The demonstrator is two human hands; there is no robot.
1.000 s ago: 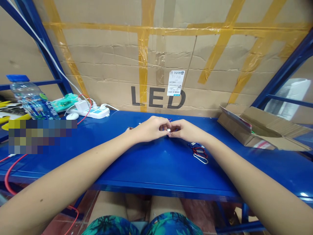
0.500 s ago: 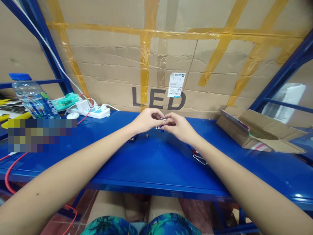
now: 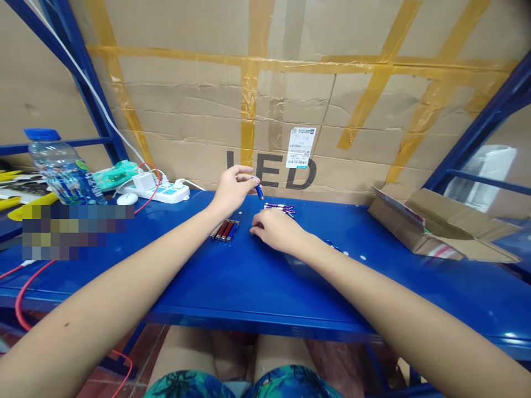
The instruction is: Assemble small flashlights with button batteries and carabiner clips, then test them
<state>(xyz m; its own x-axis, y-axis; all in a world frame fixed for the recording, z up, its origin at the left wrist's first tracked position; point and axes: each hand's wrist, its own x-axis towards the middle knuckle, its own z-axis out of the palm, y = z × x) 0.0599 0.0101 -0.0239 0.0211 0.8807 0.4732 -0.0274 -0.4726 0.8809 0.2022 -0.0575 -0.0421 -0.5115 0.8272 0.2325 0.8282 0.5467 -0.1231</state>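
There is one held blue cylinder [image 3: 259,192], a row of slim red and blue cylinders [image 3: 224,231] (exact number unclear), one blue-capped clear plastic bottle [image 3: 68,178], one white plastic power strip [image 3: 173,192] at the worktop's [image 3: 265,293] back edge, and one open brown cardboard box [image 3: 404,226].

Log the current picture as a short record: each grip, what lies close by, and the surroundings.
Left grip: holds a blue tube, raised above the table
Right grip: fingers curled, low over the table; any contents hidden
Table, middle: red and blue tubes side by side; purple pieces farther back
Left side: bottle, power strip
Right side: open cardboard box
Backdrop: taped cardboard marked LED
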